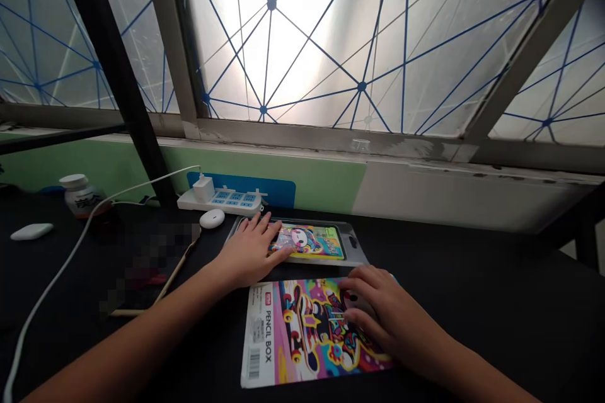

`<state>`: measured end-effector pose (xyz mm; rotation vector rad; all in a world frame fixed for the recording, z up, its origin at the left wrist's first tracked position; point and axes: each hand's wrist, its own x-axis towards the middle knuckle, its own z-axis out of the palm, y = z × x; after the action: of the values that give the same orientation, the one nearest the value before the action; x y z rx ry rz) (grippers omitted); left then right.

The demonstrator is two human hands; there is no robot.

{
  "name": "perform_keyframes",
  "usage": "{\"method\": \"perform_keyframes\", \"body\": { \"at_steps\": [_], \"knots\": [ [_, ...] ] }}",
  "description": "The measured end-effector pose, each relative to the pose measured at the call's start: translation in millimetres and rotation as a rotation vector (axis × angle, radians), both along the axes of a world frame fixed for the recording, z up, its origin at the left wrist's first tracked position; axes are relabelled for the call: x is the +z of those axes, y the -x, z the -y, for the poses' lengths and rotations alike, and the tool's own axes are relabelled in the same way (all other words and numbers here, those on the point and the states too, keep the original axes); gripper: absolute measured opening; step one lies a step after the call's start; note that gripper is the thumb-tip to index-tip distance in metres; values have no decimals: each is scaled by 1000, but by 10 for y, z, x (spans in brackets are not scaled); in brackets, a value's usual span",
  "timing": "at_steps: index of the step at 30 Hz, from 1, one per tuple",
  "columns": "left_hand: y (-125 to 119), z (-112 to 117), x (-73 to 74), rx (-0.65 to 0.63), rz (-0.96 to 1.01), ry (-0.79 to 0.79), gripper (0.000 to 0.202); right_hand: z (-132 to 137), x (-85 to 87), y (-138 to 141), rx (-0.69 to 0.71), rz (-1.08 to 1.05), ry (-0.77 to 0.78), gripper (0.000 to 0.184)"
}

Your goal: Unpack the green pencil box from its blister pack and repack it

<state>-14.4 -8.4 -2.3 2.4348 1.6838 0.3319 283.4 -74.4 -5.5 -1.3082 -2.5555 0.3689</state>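
My left hand [258, 249] lies with spread fingers on the left part of a clear plastic package [352, 245]. Inside that package is a colourful pencil box [314, 240] with a white cartoon character on it. Closer to me, a bright printed card [262, 343] marked "PENCIL BOX" lies flat on the table, its barcode at the lower left. My right hand [378, 315] rests over the card's right side, fingers slightly bent and apart, covering part of the print.
A white power strip [231, 201] with a plugged-in charger [203, 189] stands by the wall. Nearby are a round white case [212, 219], a white jar [80, 195] and a white flat object [32, 232]. A white cable [61, 277] crosses the left of the black table [472, 289].
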Motion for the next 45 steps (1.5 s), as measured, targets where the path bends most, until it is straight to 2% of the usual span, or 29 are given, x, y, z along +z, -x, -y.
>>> {"method": "perform_keyframes", "body": {
  "at_steps": [3, 9, 14, 17, 20, 24, 26, 29, 33, 36, 40, 45],
  "knots": [
    [137, -25, -50, 23, -6, -26, 83, -47, -61, -25, -88, 1, -24, 46],
    [285, 63, -52, 42, -60, 17, 81, -78, -62, 31, -150, 13, -15, 22],
    [319, 87, -11, -11, -71, 48, 72, -51, -5, -36, -181, -13, 67, 28],
    [360, 74, 6, -28, -72, 61, 70, -102, 56, -207, -237, -123, 140, 35],
    [370, 92, 44, -50, -57, 70, 68, -304, 73, -487, -308, -174, 177, 40],
    [262, 182, 115, -51, -34, 75, 64, -619, 3, -874, -446, -66, 212, 51],
    [187, 233, 134, -49, -30, 75, 61, -679, -19, -961, -476, -4, 205, 54],
    [115, 277, 135, -41, -30, 81, 57, -628, -5, -881, -461, -14, 130, 50],
    [102, 271, 117, -38, -40, 84, 63, -487, 19, -580, -370, -97, 12, 46],
    [116, 252, 105, -51, -48, 86, 66, -460, 10, -465, -314, -123, 33, 43],
    [152, 228, 83, -72, -34, 88, 67, -513, 15, -579, -311, -150, 107, 40],
    [202, 214, 55, -96, -24, 84, 66, -533, 102, -759, -350, -142, 97, 39]
  ]
}}
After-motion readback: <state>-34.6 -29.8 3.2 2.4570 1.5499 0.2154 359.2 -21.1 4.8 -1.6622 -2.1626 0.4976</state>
